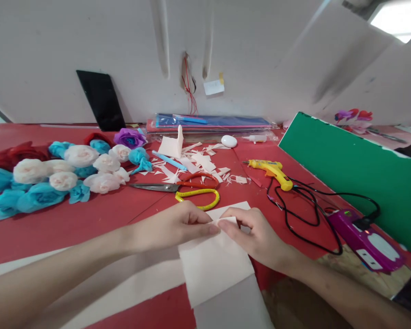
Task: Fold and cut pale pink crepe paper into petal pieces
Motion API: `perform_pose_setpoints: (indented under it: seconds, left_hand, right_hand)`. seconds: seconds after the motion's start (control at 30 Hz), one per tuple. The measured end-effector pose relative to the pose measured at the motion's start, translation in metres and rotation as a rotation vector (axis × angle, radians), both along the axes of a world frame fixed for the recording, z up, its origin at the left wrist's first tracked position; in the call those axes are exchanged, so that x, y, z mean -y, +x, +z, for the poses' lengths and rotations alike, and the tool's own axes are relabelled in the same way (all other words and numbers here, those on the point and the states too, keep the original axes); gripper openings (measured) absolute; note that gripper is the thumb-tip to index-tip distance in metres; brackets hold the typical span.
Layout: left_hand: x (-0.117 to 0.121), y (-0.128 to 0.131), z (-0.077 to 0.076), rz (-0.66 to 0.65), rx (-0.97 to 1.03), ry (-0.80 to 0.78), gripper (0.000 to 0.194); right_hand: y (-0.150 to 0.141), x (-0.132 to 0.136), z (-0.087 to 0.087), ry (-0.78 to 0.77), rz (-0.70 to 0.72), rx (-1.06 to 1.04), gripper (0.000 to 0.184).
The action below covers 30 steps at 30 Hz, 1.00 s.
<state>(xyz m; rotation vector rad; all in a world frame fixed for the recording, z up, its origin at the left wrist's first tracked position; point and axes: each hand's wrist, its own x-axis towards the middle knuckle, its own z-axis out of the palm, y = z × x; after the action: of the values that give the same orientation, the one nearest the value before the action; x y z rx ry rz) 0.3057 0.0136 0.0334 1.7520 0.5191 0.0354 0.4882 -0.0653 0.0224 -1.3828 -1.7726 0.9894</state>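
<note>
Both hands meet over a pale pink sheet of paper (217,265) that lies at the front of the red table. My left hand (185,221) pinches the paper's upper part between thumb and fingers. Right beside it, my right hand (251,233) grips the same sheet, its thumb close to the left fingertips. Just beyond the hands lie scissors (198,198) with one red and one yellow handle, blades pointing left. A long pale strip of paper (137,288) stretches leftward under my left forearm.
Blue, white, red and purple paper flowers (82,157) fill the left side. Paper scraps (203,162) and a light blue pen (169,160) lie behind the scissors. On the right are a yellow glue gun (272,171), its black cord, a purple power strip (366,240) and a green board (356,178).
</note>
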Motion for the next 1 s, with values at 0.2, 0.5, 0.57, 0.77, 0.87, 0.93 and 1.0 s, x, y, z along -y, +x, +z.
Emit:
perform_pose_setpoints:
  seconds: [0.2,0.5,0.57,0.77,0.87,0.93,1.0]
  left_hand:
    - [0.002,-0.001,0.001,-0.035,-0.001,-0.02,0.044]
    - [-0.004,-0.001,0.005,0.054,-0.008,-0.082,0.045]
    - [-0.006,-0.002,0.005,0.063,-0.004,-0.08,0.045]
    - [-0.006,0.0,0.002,0.071,-0.015,-0.062,0.045]
    - [-0.003,0.0,0.001,0.038,-0.005,-0.016,0.039]
    - [-0.001,0.0,-0.001,0.007,-0.005,0.009,0.037]
    - [-0.002,-0.001,-0.002,-0.003,-0.017,0.016,0.04]
  right_hand:
    - [0.0,0.0,0.003,-0.051,0.062,0.003,0.022]
    - [0.008,-0.007,0.009,0.113,-0.123,-0.063,0.024]
    - [0.011,-0.008,0.008,0.123,-0.197,-0.125,0.026]
    - [0.007,-0.007,0.004,0.002,-0.064,-0.105,0.018]
    - [0.0,-0.002,0.0,0.035,0.016,0.016,0.018]
    - [-0.002,0.001,-0.002,0.058,0.047,0.051,0.017]
    - [-0.002,0.001,-0.002,0.064,0.02,0.057,0.019]
